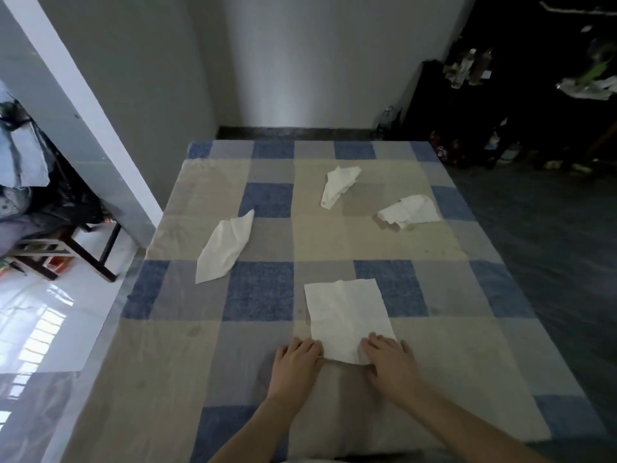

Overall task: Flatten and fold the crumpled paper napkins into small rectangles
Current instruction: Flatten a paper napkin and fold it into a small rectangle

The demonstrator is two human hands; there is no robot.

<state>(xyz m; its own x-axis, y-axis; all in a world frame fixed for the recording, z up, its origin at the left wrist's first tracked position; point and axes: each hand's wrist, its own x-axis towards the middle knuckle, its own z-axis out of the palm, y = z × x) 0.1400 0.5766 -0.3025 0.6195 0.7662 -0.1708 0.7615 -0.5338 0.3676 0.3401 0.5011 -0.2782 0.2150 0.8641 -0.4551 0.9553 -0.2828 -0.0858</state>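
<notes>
flat creased paper napkin (347, 315), rectangular

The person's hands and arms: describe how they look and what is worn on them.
Both forearms are bare as far as the frame shows, with no sleeves in view. The left hand and right hand wear no gloves, and no rings, watch or bracelet can be seen. No markings show on either arm.
</notes>
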